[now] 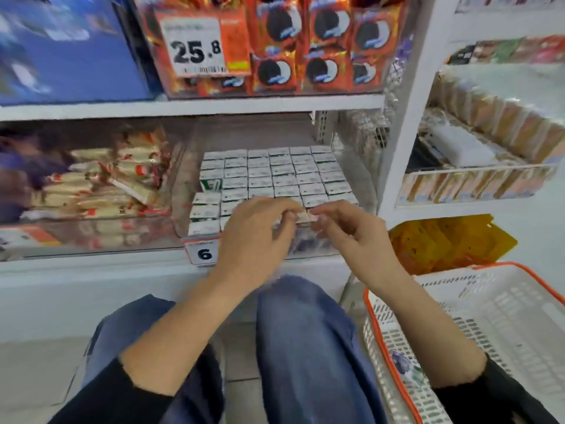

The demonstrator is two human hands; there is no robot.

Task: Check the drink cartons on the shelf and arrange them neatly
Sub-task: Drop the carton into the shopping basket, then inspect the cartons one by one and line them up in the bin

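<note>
Small white and green drink cartons (275, 174) stand in tight rows on the lower shelf (91, 264), seen from above. My left hand (253, 237) reaches over the front rows with its fingers curled round a carton (301, 215) at the front middle. My right hand (345, 231) meets it from the right, and its fingertips pinch the same carton's edge. Both hands hide the front cartons beneath them. The picture is blurred around the fingers.
A price tag marked 6 (203, 254) hangs on the shelf edge. Biscuit packs (101, 185) lie left of the cartons. A white basket with an orange rim (477, 332) stands at my right. My knees in blue jeans (305, 347) are below the shelf.
</note>
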